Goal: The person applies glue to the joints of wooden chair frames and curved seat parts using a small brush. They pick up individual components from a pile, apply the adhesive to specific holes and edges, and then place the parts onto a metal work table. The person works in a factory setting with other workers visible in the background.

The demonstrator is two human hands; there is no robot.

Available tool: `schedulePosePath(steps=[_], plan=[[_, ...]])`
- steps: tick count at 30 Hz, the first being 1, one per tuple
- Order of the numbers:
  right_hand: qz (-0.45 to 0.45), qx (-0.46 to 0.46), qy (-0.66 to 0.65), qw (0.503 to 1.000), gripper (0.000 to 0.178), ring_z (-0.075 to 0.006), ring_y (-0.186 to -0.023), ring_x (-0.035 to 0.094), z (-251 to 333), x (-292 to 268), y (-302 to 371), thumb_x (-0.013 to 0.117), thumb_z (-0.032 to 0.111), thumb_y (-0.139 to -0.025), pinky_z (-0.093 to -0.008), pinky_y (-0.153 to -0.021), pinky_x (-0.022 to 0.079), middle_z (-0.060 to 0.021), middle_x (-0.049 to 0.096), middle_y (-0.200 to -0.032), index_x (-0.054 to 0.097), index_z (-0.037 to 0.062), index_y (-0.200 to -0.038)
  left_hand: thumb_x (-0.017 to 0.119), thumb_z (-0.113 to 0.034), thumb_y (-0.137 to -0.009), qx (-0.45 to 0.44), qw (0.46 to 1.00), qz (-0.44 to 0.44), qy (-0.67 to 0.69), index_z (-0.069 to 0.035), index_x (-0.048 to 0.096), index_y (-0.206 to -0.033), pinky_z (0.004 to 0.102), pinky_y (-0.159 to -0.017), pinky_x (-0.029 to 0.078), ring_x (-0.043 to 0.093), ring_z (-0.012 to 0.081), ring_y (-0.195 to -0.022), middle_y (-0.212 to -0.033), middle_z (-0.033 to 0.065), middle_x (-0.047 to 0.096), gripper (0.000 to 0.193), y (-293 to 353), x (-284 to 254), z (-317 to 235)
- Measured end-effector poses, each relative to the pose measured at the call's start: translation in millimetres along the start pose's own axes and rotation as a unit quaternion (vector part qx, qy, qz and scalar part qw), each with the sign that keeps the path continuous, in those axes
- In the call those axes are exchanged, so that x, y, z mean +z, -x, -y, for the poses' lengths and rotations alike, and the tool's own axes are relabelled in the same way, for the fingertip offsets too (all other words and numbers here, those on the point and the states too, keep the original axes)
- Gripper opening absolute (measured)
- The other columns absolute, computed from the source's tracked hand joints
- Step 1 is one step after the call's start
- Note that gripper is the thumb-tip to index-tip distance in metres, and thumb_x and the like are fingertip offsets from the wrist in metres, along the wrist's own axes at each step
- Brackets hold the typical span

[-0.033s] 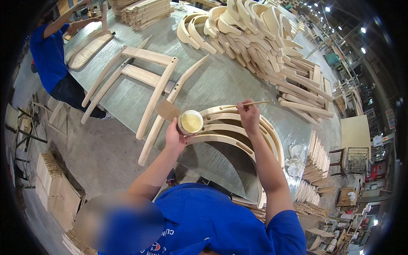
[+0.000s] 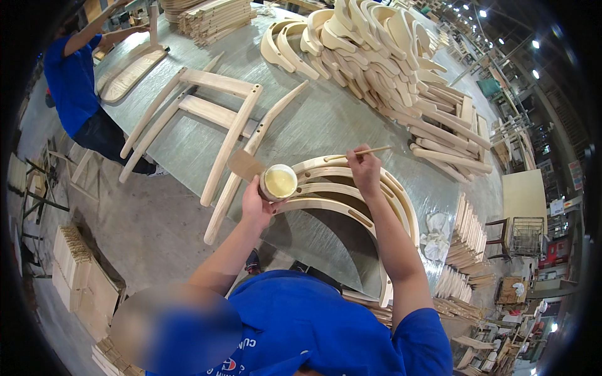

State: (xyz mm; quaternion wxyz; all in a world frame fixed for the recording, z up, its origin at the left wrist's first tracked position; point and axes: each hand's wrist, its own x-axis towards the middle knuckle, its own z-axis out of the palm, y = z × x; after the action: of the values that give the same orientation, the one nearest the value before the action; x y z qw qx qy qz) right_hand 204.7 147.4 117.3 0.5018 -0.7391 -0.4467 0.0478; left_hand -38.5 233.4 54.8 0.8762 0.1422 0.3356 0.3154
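2 hands [image 2: 256, 202] [image 2: 365, 168], cup [image 2: 280, 166] and stick [image 2: 376, 150] edged left.

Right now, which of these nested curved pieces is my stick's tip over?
The outermost curved piece, farthest from your body: the stick in your right hand reaches it; the others nest inside.

Round tub [image 2: 282, 166] of pale yellow paste [image 2: 279, 183], thin wooden stick [image 2: 377, 150] — tip at nested curved wooden pieces [image 2: 323, 203]
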Motion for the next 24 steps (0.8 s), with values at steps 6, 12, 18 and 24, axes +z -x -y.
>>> schedulePosePath(steps=[6,12,18,24], plan=[[0.061,-0.051,0.079,0.994,0.020,-0.0315,-0.059,0.057,-7.1,17.7,-15.8,0.059,0.017,-0.086,-0.0369,-0.056,0.044,-0.0173,0.057,-0.063,0.053,-0.0004,-0.078,0.029,-0.038,-0.098,0.016,1.000,0.008,-0.020,-0.005,0.043,-0.125,0.0526,-0.084,0.051,0.056,0.0328,-0.108,-0.125,0.0149,0.051,0.045,5.0,-30.8,1.6],[0.092,0.003,0.049,0.995,0.020,-0.0323,-0.060,0.057,-20.3,19.1,-28.4,0.059,0.019,-0.085,-0.0382,-0.057,0.043,-0.0166,0.056,-0.062,0.054,-0.0001,-0.079,0.029,-0.037,-0.098,0.019,1.000,-0.023,-0.007,-0.004,0.042,-0.125,0.0540,-0.086,0.050,0.055,0.0334,-0.110,-0.125,0.0149,0.051,0.046,13.8,-31.6,2.1],[0.123,0.030,0.067,0.990,0.020,-0.0335,-0.061,0.057,-27.7,17.8,-40.7,0.059,0.018,-0.083,-0.0383,-0.058,0.044,-0.0178,0.056,-0.064,0.054,-0.0006,-0.080,0.029,-0.037,-0.098,0.031,0.999,-0.006,-0.023,-0.004,0.042,-0.126,0.0564,-0.090,0.046,0.051,0.0339,-0.114,-0.129,0.0152,0.048,0.046,20.6,-29.0,5.0],[0.129,0.033,0.031,0.991,0.019,-0.0375,-0.065,0.057,-25.7,18.4,-43.4,0.059,0.018,-0.082,-0.0410,-0.060,0.044,-0.0195,0.058,-0.067,0.055,-0.0007,-0.079,0.026,-0.036,-0.098,0.026,0.998,-0.038,-0.038,-0.003,0.041,-0.126,0.0524,-0.087,0.050,0.055,0.0336,-0.109,-0.125,0.0165,0.050,0.046,29.4,-17.8,8.3]])
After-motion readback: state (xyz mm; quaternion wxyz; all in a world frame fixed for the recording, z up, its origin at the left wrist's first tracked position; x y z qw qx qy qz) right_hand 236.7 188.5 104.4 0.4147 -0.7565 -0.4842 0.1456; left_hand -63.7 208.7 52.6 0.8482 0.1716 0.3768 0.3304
